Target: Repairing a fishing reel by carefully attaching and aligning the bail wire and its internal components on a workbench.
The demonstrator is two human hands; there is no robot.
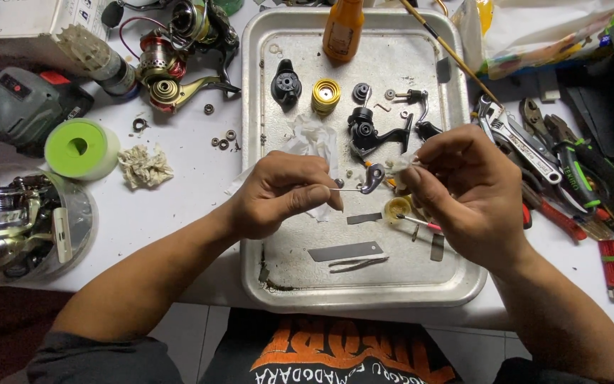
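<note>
Fingers of left hand (pixel 278 195) grip pinched shut on thin pin (pixel 349 189), small grey part (pixel 373 178) at its tip.

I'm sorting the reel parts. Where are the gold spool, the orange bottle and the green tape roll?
gold spool (pixel 326 95), head view, on its ribbed side.
orange bottle (pixel 342 28), head view, on its body.
green tape roll (pixel 82 148), head view, on its top face.

A white tabletop (pixel 179 206) fills most of the view, its surface scuffed and evenly lit from above with only soft shadows. Below its near edge, pale floor tiles (pixel 193 334) with darker grout lines show, turning to dark floor at the left.
</note>
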